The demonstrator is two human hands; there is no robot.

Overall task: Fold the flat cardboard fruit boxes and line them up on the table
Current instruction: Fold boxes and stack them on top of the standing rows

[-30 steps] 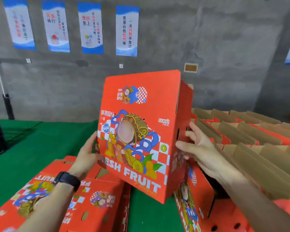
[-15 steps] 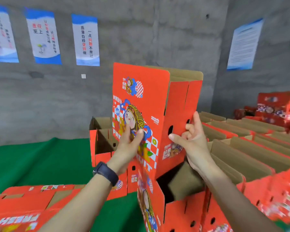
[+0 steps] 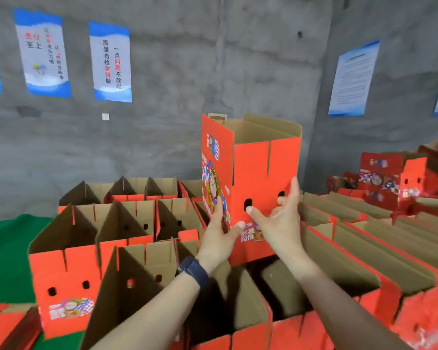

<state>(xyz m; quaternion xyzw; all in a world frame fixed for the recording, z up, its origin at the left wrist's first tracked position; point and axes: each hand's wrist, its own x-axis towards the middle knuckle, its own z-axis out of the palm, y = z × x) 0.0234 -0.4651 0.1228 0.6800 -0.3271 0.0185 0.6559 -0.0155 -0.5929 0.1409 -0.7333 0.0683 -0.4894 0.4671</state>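
Red-orange cardboard box, opened into shape and held upright in the air over the rows of folded boxes standing across the middle of the table, not yet set down. Gripped low at its near corner by the left hand, fingers flat up the printed face, thumb wrapped onto the side panel. Clasped at the far edge of that same panel by the right hand, thumb laid across below the vent holes, fingers curled round the edge. Several ways to go wrong, judging from this hold. Could skew back toward flat, with both grips low on one corner and panel and the tall top flaps unsupported. Could snag on the upright flaps of the standing boxes beneath during lowering, bending them or nudging a neighbour out of line. Could land crooked, with little open room visible between the rows. Bottom flaps hidden behind the hands, locked or loose impossible to tell; if loose, liable to sag open on landing. Underneath, green covering on the table, showing along the left edge, with flat boxes lying at the near left corner. Behind, bare grey concrete wall hung with blue-and-white posters. More red boxes piled beyond the table's right edge, by the side wall.
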